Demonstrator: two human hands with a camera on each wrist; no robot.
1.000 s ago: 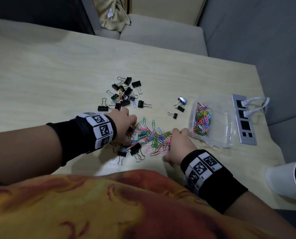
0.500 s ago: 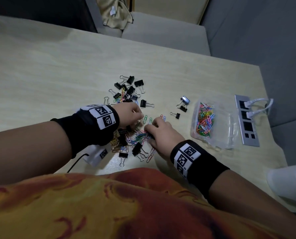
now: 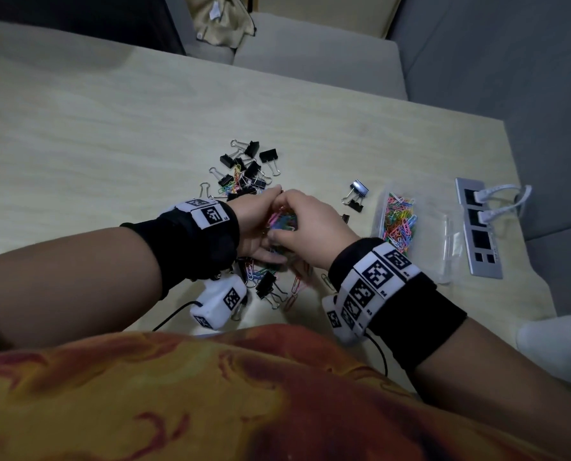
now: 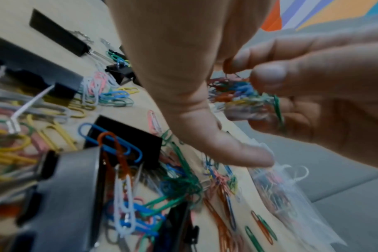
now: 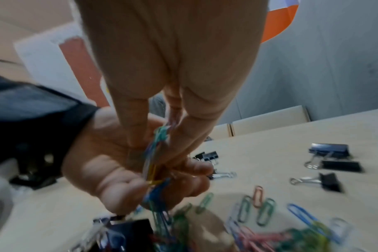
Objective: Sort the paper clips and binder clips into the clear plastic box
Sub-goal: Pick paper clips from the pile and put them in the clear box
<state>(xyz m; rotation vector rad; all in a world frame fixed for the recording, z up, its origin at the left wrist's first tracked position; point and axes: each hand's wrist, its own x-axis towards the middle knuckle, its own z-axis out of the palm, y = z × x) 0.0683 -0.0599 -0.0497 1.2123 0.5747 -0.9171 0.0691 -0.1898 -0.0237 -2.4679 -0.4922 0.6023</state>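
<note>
Over the pale table my left hand (image 3: 260, 224) and right hand (image 3: 314, 224) meet around a bunch of coloured paper clips (image 3: 282, 219). In the right wrist view my left hand (image 5: 110, 163) lies palm up, fingers curled around the bunch (image 5: 155, 162). In the left wrist view my right hand's fingers (image 4: 268, 75) pinch the bunch (image 4: 237, 95). More paper clips (image 3: 295, 287) and a binder clip (image 3: 267, 284) lie beneath the hands. Black binder clips (image 3: 250, 168) are scattered beyond, and two (image 3: 357, 194) lie nearer the clear plastic box (image 3: 443, 241), which holds paper clips (image 3: 398, 221).
A grey power strip (image 3: 476, 227) with white plugs lies just right of the box, near the table's right edge. A white object (image 3: 553, 344) stands off the table at the right. A grey sofa (image 3: 310, 54) runs behind the table's far edge.
My hands were apart on the pile of clips on the table. They have come together and lifted, with a bunch of paper clips now held between them.
</note>
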